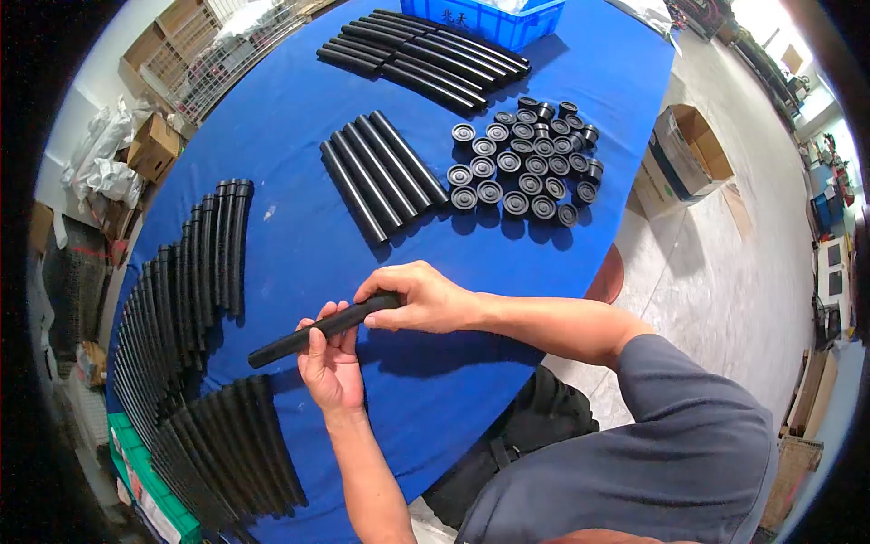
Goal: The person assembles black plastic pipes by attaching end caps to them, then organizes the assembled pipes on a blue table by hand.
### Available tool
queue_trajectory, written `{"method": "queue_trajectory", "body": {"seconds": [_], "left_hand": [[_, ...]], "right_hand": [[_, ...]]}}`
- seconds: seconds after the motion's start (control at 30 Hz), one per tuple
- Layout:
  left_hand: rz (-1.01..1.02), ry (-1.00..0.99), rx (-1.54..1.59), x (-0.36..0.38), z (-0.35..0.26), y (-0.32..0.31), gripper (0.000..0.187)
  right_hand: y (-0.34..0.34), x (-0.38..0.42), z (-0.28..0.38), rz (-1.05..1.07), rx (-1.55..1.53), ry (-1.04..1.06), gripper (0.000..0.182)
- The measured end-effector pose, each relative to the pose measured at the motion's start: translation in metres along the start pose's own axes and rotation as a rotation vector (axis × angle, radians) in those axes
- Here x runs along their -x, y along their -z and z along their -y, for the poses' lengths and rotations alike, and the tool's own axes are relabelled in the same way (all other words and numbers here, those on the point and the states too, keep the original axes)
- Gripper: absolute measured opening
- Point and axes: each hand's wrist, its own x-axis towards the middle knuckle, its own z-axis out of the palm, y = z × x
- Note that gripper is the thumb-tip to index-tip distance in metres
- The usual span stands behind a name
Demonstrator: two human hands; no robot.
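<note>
A black tube (294, 344) is held slantwise over the blue-covered table. Around its middle, the fingers and thumb of my left hand (333, 367) support it from below. My right hand (421, 297) wraps round the upper right end, which is mostly hidden by the fingers and palm. Beyond my hands, several loose black tubes (385, 172) lie side by side. To their right stands a cluster of round black caps (535, 163) with ringed tops.
Long rows of black tubes with collared ends (208, 254) line the left side, with more tubes (245, 444) nearer me. Another stack of tubes (417, 59) lies at the back beside a blue crate (489, 23). An open cardboard box (684, 159) stands on the floor right of the table.
</note>
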Motion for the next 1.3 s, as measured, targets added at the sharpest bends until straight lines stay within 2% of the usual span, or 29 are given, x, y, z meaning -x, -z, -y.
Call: {"method": "queue_trajectory", "body": {"seconds": [0.03, 0.07, 0.17, 0.2, 0.3, 0.33, 0.47, 0.57, 0.6, 0.7, 0.73, 0.83, 0.97, 1.3], "left_hand": [[-0.005, 0.008, -0.008, -0.001, 0.000, -0.002, 0.019], [-0.010, 0.015, -0.015, -0.001, 0.001, -0.003, 0.018], [-0.011, 0.013, 0.004, -0.002, 0.000, 0.005, 0.018], [-0.003, 0.001, 0.010, -0.002, 0.000, 0.004, 0.017], [0.019, -0.021, 0.010, 0.000, 0.001, 0.003, 0.017], [0.024, -0.023, 0.000, 0.000, 0.002, 0.002, 0.018], [0.007, 0.026, 0.007, -0.002, 0.000, 0.000, 0.018], [0.019, 0.020, 0.019, -0.001, -0.001, 0.005, 0.018], [0.024, 0.008, 0.009, -0.001, -0.001, 0.005, 0.019], [0.028, -0.013, -0.004, -0.001, 0.001, 0.001, 0.019], [0.022, -0.011, 0.002, -0.002, 0.001, 0.000, 0.019], [0.017, -0.002, 0.011, -0.002, 0.000, 0.002, 0.019], [0.016, -0.023, 0.025, -0.001, 0.001, 0.004, 0.019], [0.015, -0.037, 0.003, -0.001, 0.003, 0.003, 0.018]], "right_hand": [[0.001, -0.001, 0.003, 0.030, -0.108, -0.153, 0.029], [-0.004, -0.001, -0.013, -0.128, 0.236, 0.298, 0.028], [-0.010, -0.003, -0.010, -0.175, 0.387, 0.584, 0.029], [-0.010, -0.003, -0.010, -0.168, 0.345, 0.544, 0.030], [-0.001, 0.000, -0.001, -0.038, 0.173, 0.134, 0.029], [0.003, -0.001, 0.009, 0.067, -0.100, -0.196, 0.028], [-0.007, -0.003, -0.019, -0.146, 0.299, 0.494, 0.028], [-0.003, 0.001, -0.006, -0.074, 0.206, 0.337, 0.028], [-0.002, 0.000, -0.003, -0.048, 0.168, 0.177, 0.028], [0.002, -0.002, 0.002, 0.015, -0.077, -0.112, 0.028], [-0.002, -0.003, -0.011, -0.105, 0.223, 0.265, 0.028], [-0.010, 0.000, -0.018, -0.139, 0.284, 0.436, 0.029], [-0.002, -0.001, -0.010, -0.041, 0.213, 0.238, 0.034], [-0.009, 0.002, -0.017, -0.114, 0.216, 0.247, 0.032]]}}
